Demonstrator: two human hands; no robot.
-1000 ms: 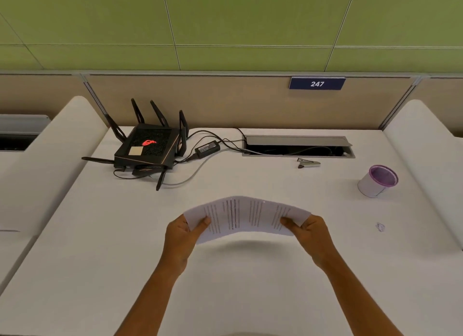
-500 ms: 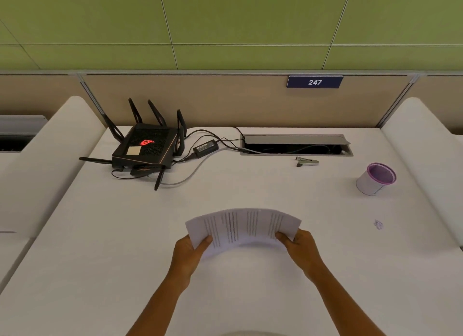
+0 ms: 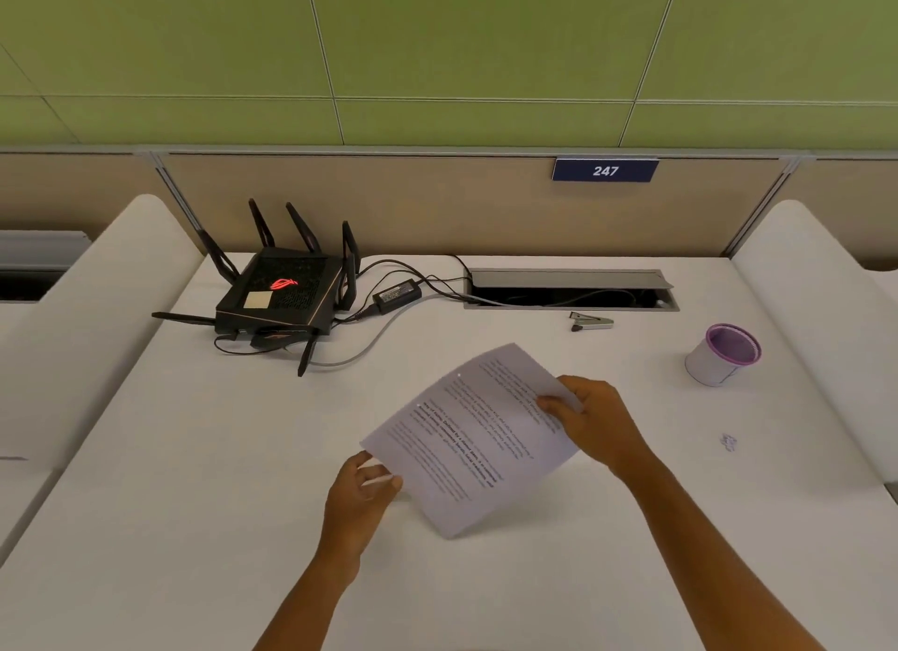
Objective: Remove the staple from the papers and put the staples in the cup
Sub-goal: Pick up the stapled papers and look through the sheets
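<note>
A stapled sheaf of printed papers (image 3: pixel 478 436) is held tilted just above the white desk (image 3: pixel 194 480). My right hand (image 3: pixel 595 422) grips its far right edge, thumb on top. My left hand (image 3: pixel 359 487) pinches the near left edge by the corner. The staple itself is too small to make out. A white cup with a purple rim (image 3: pixel 721 354) stands at the right of the desk, an arm's reach past my right hand. A small metal staple remover (image 3: pixel 590 321) lies beyond the papers, in front of the cable slot.
A black router (image 3: pixel 279 295) with antennas and its cables and power brick (image 3: pixel 396 293) sit at the back left. An open cable slot (image 3: pixel 568 288) runs along the back. A tiny crumpled scrap (image 3: pixel 728 441) lies right of my right hand. Rounded white dividers flank the desk.
The papers have turned from a wide arched hold to a slanted, nearly lengthwise one. My right hand moved up and away; my left hand dropped toward me.
</note>
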